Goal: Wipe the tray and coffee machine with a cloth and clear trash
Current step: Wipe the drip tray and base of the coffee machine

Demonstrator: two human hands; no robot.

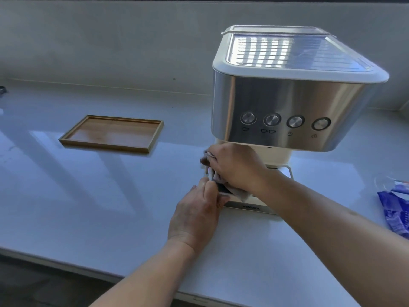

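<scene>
A steel and cream coffee machine stands on the white counter at the right. My right hand grips a pale crumpled cloth under the machine's head, pressed against the left side of its base and drip tray. Below it, my left hand rests against the front left corner of the base, fingers on the edge. An empty wooden tray lies flat on the counter to the left of the machine, apart from both hands.
A blue and white plastic wrapper lies at the right edge of the counter. A grey wall runs behind the machine. The counter's front edge crosses the lower left, with dark floor below it.
</scene>
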